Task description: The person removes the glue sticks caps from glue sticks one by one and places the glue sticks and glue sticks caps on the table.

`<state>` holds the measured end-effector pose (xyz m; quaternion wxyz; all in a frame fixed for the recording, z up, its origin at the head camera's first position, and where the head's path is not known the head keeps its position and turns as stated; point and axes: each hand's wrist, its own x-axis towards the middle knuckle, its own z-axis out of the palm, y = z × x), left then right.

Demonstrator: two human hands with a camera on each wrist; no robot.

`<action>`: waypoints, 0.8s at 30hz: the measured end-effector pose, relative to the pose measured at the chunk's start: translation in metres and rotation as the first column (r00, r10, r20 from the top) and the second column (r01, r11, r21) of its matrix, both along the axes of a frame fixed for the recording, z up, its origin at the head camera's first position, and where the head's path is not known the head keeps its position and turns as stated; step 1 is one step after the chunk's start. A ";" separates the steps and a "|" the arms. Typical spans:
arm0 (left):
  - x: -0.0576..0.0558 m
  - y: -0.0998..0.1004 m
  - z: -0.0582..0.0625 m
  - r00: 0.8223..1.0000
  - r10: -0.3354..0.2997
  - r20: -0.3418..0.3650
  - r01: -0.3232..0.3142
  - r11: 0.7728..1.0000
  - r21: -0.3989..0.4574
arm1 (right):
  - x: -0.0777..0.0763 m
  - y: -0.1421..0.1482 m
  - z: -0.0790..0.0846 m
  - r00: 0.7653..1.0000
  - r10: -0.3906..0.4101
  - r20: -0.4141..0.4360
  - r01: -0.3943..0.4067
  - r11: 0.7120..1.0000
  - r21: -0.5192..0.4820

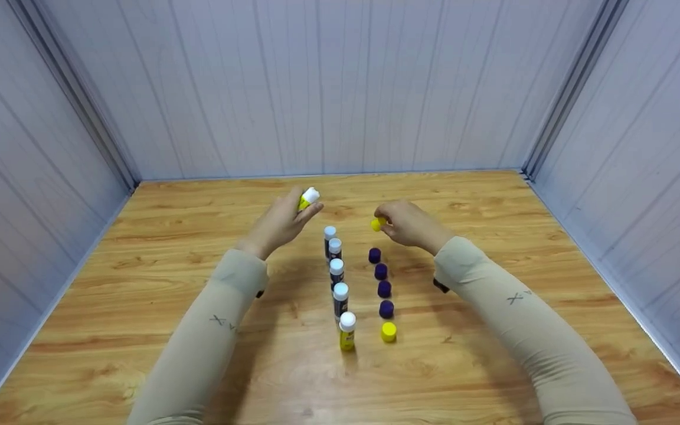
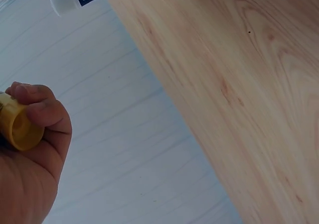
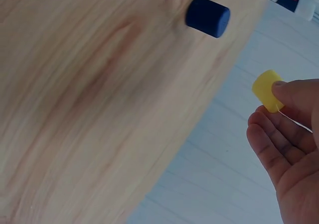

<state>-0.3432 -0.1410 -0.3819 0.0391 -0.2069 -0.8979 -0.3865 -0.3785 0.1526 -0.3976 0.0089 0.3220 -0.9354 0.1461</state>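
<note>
My left hand (image 1: 275, 227) grips a yellow glue stick (image 1: 304, 203) above the far part of the table, its white end tipped up and to the right. In the left wrist view, the hollow yellow base (image 2: 22, 129) of that stick shows between thumb and fingers. Opposite it, my right hand (image 1: 414, 227) pinches a yellow cap (image 3: 266, 90) between thumb and fingertip, off the tabletop. Between the forearms stand several uncapped dark blue glue sticks (image 1: 340, 304) in a line, with an uncapped yellow glue stick (image 1: 347, 339) at the near end.
Right of the sticks runs a row of several dark blue caps (image 1: 383, 289), ending in a yellow cap (image 1: 388, 332) nearest me. Everything stands on a wood-grain table (image 1: 139, 330). Pale panel walls (image 1: 340, 88) enclose its back and sides.
</note>
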 end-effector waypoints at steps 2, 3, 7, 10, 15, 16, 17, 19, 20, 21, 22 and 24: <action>-0.001 0.000 -0.002 1.000 -0.003 0.018 0.003 1.000 0.015 | -0.001 0.000 -0.004 1.000 0.007 -0.002 -0.007 1.000 0.009; -0.001 0.000 -0.003 1.000 -0.005 0.026 0.004 1.000 0.021 | -0.002 0.000 -0.007 1.000 0.010 0.000 -0.010 1.000 0.012; -0.002 0.002 -0.007 0.999 -0.009 0.050 0.007 0.999 0.032 | -0.004 0.000 -0.013 1.000 0.010 0.024 -0.011 1.000 0.022; -0.002 0.004 -0.010 0.998 -0.005 0.068 0.003 0.999 0.040 | -0.005 -0.001 -0.017 0.999 0.006 0.038 -0.007 0.999 0.036; -0.002 0.007 -0.016 0.996 -0.022 0.084 0.017 0.998 0.061 | -0.007 -0.002 -0.026 0.999 0.008 0.033 -0.011 0.998 0.068; -0.003 0.008 -0.018 0.996 -0.029 0.084 0.023 0.997 0.070 | -0.008 -0.002 -0.027 0.999 0.013 0.032 -0.015 0.998 0.069; -0.003 0.009 -0.020 0.996 -0.034 0.081 0.027 0.997 0.079 | -0.008 -0.003 -0.029 0.999 0.019 0.029 -0.021 0.997 0.071; -0.004 0.010 -0.023 0.996 -0.037 0.079 0.029 0.995 0.097 | -0.010 -0.004 -0.031 0.999 0.033 0.026 -0.034 0.997 0.073; -0.004 0.010 -0.024 0.996 -0.033 0.078 0.025 0.994 0.102 | -0.010 -0.004 -0.033 0.999 0.035 0.030 -0.037 0.997 0.070; -0.005 0.011 -0.026 0.996 -0.031 0.078 0.022 0.994 0.105 | -0.011 -0.005 -0.034 0.999 0.037 0.038 -0.039 0.997 0.064; -0.005 0.011 -0.027 0.996 -0.026 0.080 0.018 0.994 0.105 | -0.011 -0.005 -0.035 0.998 0.039 0.043 -0.042 0.997 0.062; -0.006 0.012 -0.030 0.996 -0.021 0.086 0.012 0.994 0.106 | -0.013 -0.006 -0.037 0.998 0.041 0.052 -0.044 0.997 0.066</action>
